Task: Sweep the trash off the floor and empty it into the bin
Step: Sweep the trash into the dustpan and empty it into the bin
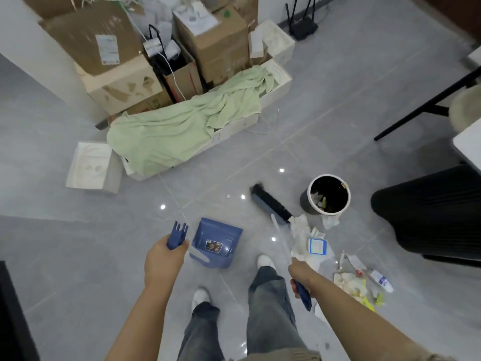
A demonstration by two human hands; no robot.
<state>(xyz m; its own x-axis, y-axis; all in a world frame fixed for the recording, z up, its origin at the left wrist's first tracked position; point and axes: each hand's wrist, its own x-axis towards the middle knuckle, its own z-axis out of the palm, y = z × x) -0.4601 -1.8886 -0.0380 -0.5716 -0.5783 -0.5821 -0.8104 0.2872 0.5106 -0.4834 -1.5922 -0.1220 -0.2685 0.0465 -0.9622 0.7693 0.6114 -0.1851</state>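
Observation:
My left hand grips the blue top of the dustpan handle, and the blue dustpan stands on the floor in front of my feet. My right hand holds the pale broom handle near its blue end. The broom's dark bristle head rests on the grey tiles left of the bin, a round white-rimmed bin with a dark inside and some rubbish in it. Trash of crumpled paper, wrappers, a small blue-and-white box and a tube lies on the floor from the broom head to my right.
Stacked cardboard boxes and a light green towel over a white box fill the far side. A white foam tray lies left. A black chair and black table legs stand at the right.

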